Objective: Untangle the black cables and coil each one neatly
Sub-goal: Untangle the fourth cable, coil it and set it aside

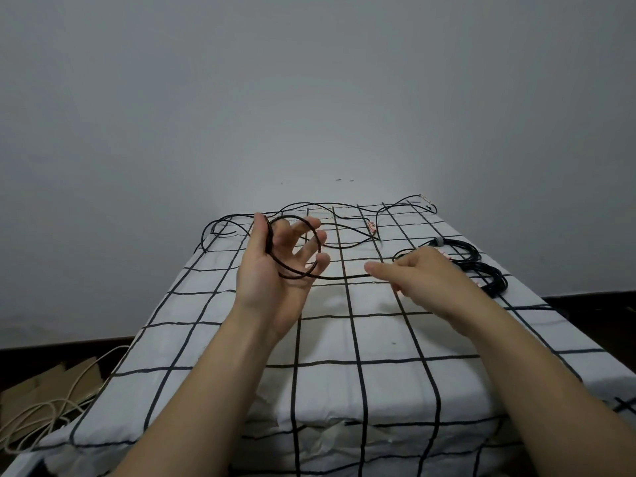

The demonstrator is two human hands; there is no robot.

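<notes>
**Black cable half wound between two hands**

At the far left, on the dark floor, flattened cardboard (38, 390) lies with a cream cord (41, 413) looped loosely over and beside it. Everything else rests on a surface draped in a white checked sheet (344, 390).

Over the sheet we see the left hand (275, 266) raised palm up, carrying a few round loops of the black cable (296, 275). The thumb (260, 228) presses the loops against the base of the fingers. The other fingers (321, 235) are spread wide and pass through the ring, so the loops hang around them.

From the bottom of the ring a single thin strand runs straight to the right, just above the sheet, to the right hand (420, 273). That hand is turned knuckles up with its fingers bunched. It appears to pinch the strand between thumb and index fingertip (370, 268), though the contact itself is hard to make out.

Beyond both hands, loose black strands (327, 203) sprawl in wide, crossing curves along the far edge of the sheet. A small red and white tag (371, 227) lies among them. We cannot tell whether they belong to the held cable.

At the right, just behind the right hand, a tied bundle (481, 266) of black cable lies on the sheet, cinched by a grey band (438, 241).
</notes>
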